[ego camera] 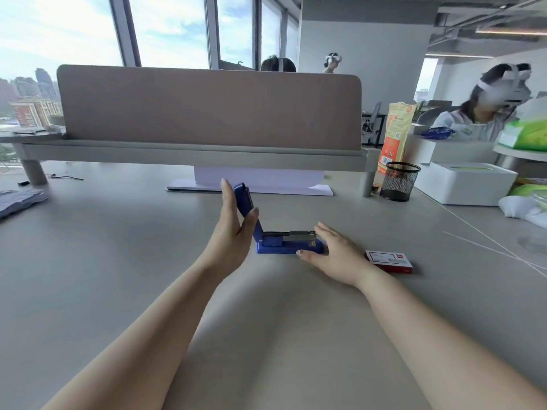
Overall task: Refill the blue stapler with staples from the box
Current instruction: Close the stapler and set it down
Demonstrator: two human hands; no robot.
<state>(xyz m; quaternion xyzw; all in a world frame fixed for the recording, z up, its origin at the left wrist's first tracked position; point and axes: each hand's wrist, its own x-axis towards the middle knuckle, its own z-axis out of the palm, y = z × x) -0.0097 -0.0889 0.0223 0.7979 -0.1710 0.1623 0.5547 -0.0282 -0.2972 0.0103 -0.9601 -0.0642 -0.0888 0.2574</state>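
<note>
The blue stapler (273,245) stands on the grey desk (118,261) in the middle of the view. Its blue lid (243,199) is swung up almost upright, and the metal staple channel (291,235) lies bare. My left hand (233,229) holds the raised lid between thumb and fingers. My right hand (331,253) lies flat with fingers apart against the stapler's front end, thumb along the base. The staple box (389,261), red and white, lies closed on the desk just right of my right wrist.
A black mesh pen cup (399,181) and a white box (464,182) stand at the back right. A desk divider panel (207,108) with a shelf runs across the back, papers (254,180) beneath it. Folded cloth (20,199) lies at the far left. Thin white cables (488,241) cross the right side.
</note>
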